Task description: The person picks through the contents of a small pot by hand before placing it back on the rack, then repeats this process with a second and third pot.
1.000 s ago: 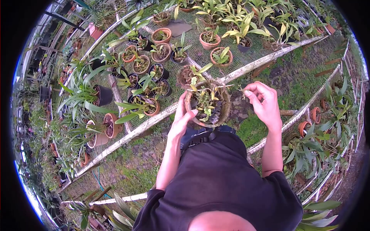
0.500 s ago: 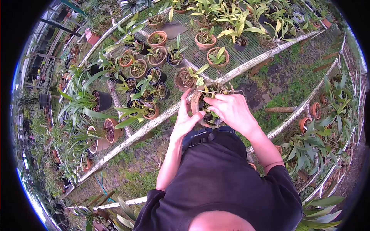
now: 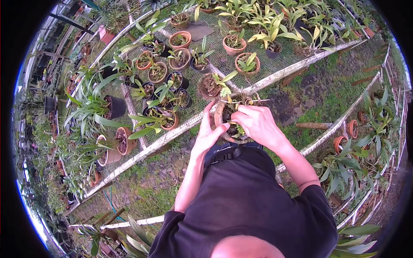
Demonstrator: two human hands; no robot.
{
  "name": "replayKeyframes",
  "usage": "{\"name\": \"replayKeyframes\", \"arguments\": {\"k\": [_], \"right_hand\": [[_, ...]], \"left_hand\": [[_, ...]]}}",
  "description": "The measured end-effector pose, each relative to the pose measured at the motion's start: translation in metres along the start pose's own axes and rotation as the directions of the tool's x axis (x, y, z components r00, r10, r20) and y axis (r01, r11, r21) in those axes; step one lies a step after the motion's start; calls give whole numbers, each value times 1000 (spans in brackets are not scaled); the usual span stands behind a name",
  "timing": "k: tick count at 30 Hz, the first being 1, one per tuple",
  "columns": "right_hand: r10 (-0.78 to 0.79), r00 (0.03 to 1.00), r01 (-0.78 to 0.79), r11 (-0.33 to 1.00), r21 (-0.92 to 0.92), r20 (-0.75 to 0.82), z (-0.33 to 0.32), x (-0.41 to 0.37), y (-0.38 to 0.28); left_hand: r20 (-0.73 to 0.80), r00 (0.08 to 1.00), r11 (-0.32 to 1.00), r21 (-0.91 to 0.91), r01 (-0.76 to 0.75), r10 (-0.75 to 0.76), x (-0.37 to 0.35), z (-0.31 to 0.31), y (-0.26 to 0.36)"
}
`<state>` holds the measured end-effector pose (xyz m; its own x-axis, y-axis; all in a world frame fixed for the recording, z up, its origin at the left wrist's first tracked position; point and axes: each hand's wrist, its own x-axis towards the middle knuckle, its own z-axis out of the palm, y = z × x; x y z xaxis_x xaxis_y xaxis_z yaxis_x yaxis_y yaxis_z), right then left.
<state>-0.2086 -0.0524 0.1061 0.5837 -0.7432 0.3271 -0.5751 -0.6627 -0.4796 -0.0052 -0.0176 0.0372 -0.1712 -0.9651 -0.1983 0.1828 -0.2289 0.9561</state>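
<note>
In front of my waist, a clay pot (image 3: 218,115) is gripped at its left side by my left hand (image 3: 206,136), the thumb over the near rim and the fingers along the outer wall. A small plant with thin stems (image 3: 241,102) grows from it. My right hand (image 3: 259,125) reaches over the pot's right side with curled fingers, their tips down among the stems and dark potting material. What those fingertips pinch is hidden. Just beyond the pot, on the bench edge, rests a root-filled brown pot (image 3: 210,87) with a leafy shoot.
A wire-mesh bench (image 3: 215,51) with a pale frame bears several clay and black pots, including a clay pot with a green plant (image 3: 247,63). A tilted black pot (image 3: 115,107) lies at left. Another mesh bench (image 3: 333,135) runs along the right, over mossy ground (image 3: 172,172).
The view has shifted slightly, so the benches appear a little displaced. My right hand has moved slightly right and down at the pot; my left hand keeps its grip.
</note>
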Motion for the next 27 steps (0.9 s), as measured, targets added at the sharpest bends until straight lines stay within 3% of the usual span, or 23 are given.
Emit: {"name": "replayKeyframes", "arguments": {"k": [8,10,14,16,18,23,27], "right_hand": [[149,977,-107,961,253,-152,-16,-3,2],[337,940,-291,880,375,-61,-34,-3,-3],[417,895,-242,753,612,-159,-32,-15,15],[494,859,-245,626,741,-133,-33,-22,22],[620,784,-382,476,792,5,-41,-29,27],[675,724,-359,194,913,142,-45,-35,40],[686,699,-353,86,932,202,-41,-40,46]], "left_hand": [[12,1000,1000,-26,-6,6,2,-1,-2],[7,1000,996,-89,2,-2,0,1,2],[-13,1000,978,-208,5,-8,-1,-4,-6],[-34,999,974,-228,9,-18,-1,-7,-10],[-68,997,971,-237,8,-25,-2,-9,-11],[-71,997,978,-209,-23,8,1,-14,-13],[-69,998,968,-249,-4,-13,-1,-12,-6]]}}
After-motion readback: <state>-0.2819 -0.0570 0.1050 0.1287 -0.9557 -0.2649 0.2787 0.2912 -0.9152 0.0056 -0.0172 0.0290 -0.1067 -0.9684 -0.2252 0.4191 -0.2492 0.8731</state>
